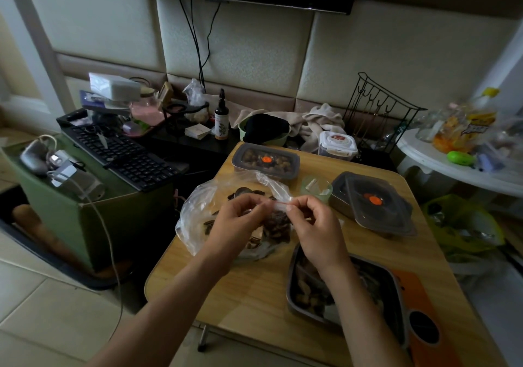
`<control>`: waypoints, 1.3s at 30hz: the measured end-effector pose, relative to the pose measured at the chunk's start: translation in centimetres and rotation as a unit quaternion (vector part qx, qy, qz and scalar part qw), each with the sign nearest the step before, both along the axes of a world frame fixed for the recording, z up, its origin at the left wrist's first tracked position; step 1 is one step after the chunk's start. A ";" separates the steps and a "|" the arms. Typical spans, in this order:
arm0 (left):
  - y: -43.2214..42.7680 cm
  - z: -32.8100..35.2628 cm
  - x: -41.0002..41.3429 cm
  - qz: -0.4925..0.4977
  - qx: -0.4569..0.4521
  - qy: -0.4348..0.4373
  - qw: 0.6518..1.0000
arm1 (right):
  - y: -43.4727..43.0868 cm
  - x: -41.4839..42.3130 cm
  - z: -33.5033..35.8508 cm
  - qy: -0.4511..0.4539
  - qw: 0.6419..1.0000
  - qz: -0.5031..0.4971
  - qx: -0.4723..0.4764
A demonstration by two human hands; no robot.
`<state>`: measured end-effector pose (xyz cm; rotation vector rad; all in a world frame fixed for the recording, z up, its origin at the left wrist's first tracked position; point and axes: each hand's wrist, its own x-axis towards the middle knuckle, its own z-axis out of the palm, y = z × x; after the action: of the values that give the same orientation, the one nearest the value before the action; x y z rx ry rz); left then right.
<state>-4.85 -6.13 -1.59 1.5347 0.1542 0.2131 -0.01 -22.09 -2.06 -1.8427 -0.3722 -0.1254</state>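
**Steel tray partly filled, bag mouth in both hands**

Steel tray [290, 281] sits closest on the counter [254, 290], with some food in it. Just beyond it lies the plastic bag [195, 214] of dark dried pieces. The left hand [235, 219] and right hand [317, 225] each pinch its red-edged mouth, stretched taut between them. I can't tell whether they are opening or sealing it. Two lidded boxes [266, 160] look finished, but much remains in the bag.
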 end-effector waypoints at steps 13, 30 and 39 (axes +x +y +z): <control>0.3 0.0 -0.2 0.046 0.095 -0.025 0.994 | 0.2 -0.1 0.1 -0.038 0.997 0.050 -0.053; -0.6 -0.1 -0.6 0.016 0.159 -0.067 0.985 | -1.8 -1.0 1.1 -0.014 0.997 0.070 -0.032; -3.3 -0.4 -1.4 -0.162 0.129 -0.107 0.972 | -5.4 -2.0 1.0 0.025 0.999 0.033 0.019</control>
<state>-6.29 -9.46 -2.00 1.7564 -0.3056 0.1404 -1.98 -27.53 -1.01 -1.7898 -0.3929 -0.0394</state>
